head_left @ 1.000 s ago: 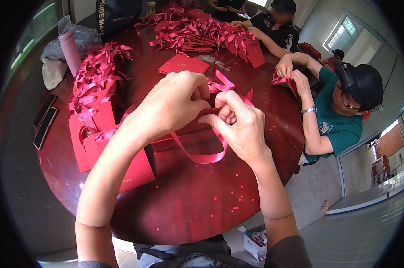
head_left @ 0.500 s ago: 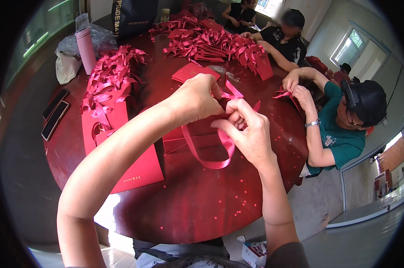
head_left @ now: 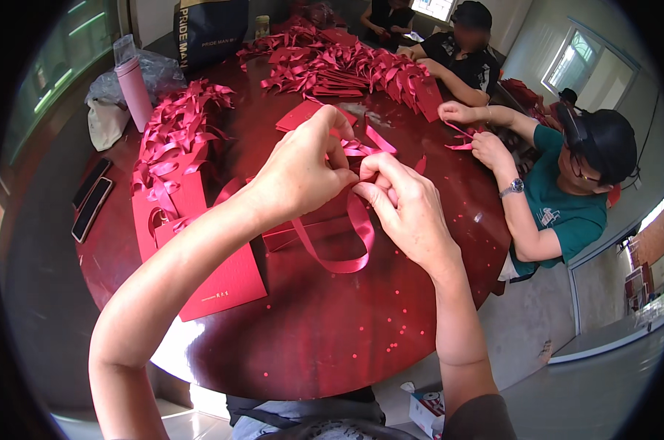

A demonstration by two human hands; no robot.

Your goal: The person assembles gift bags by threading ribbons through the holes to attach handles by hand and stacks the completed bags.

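Observation:
Over the table, my left hand (head_left: 303, 165) and my right hand (head_left: 409, 209) meet fingertip to fingertip, both closed in a pinch on a pink ribbon (head_left: 343, 265). The ribbon hangs below them in a wide loop, and more of it shows beyond my fingers. Exactly where the fingertips grip is partly hidden. Under the hands lies a red paper bag (head_left: 279, 238), mostly covered by my left hand and the ribbon. Left of it, beneath my left forearm, is a row of overlapping red bags (head_left: 229, 282) with pink ribbon bows.
A large pile of ribboned red bags (head_left: 347, 70) covers the far side of the round table (head_left: 310, 330). Two phones (head_left: 93, 209) and a pink bottle (head_left: 132, 95) stand or lie at left. A co-worker in green (head_left: 559, 198) handles ribbon at right. Small red dots are scattered nearby.
My left hand has turned and its fingers have opened out a little around the pinch. My right hand has shifted slightly left. The co-worker's hands have moved apart with a ribbon.

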